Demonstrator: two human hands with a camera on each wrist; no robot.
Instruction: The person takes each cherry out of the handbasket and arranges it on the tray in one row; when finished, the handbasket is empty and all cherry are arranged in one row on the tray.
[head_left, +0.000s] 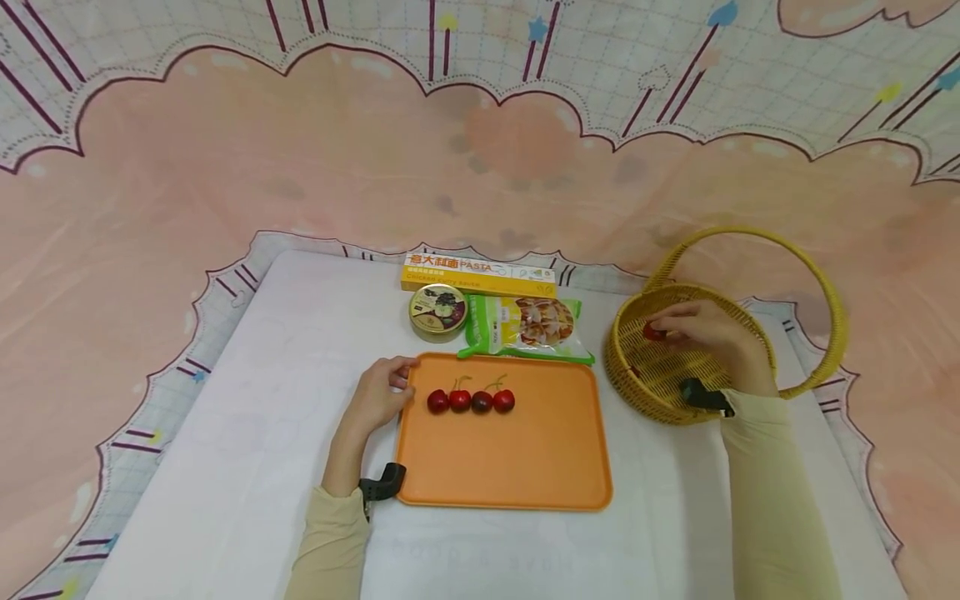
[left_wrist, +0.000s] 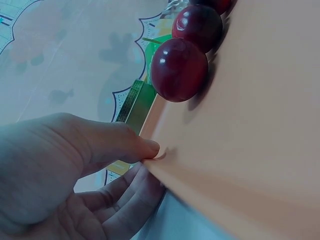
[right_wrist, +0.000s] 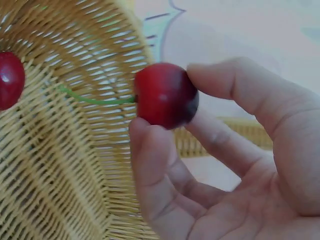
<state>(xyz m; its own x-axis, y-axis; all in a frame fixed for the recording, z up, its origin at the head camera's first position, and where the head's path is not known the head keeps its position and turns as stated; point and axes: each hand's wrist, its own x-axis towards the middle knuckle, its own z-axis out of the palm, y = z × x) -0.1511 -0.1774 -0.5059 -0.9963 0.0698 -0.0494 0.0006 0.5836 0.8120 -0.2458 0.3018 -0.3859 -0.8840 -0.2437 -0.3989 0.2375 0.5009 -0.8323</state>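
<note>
Between thumb and fingers my right hand (head_left: 701, 329) pinches a red cherry (right_wrist: 165, 95) with a green stem, over the yellow wicker basket (head_left: 633, 387). Another cherry (right_wrist: 9, 80) lies inside that basket. My left hand (head_left: 381, 393) grips the left rim of the orange tray (head_left: 510, 462), thumb on top and fingers beneath, as the left wrist view shows. On the tray, several cherries sit side by side in a row near the upper left; the leftmost one is a dark red cherry (head_left: 438, 402). Two of them carry green stems.
Behind the tray stand a round tin (head_left: 438, 311), a green and white food bag (head_left: 528, 325) and a pasta box (head_left: 480, 275). The basket's tall handle (head_left: 836, 317) arches up on the right. A white cloth (head_left: 247, 433) covers the table, with a patterned curtain (head_left: 360, 167) behind.
</note>
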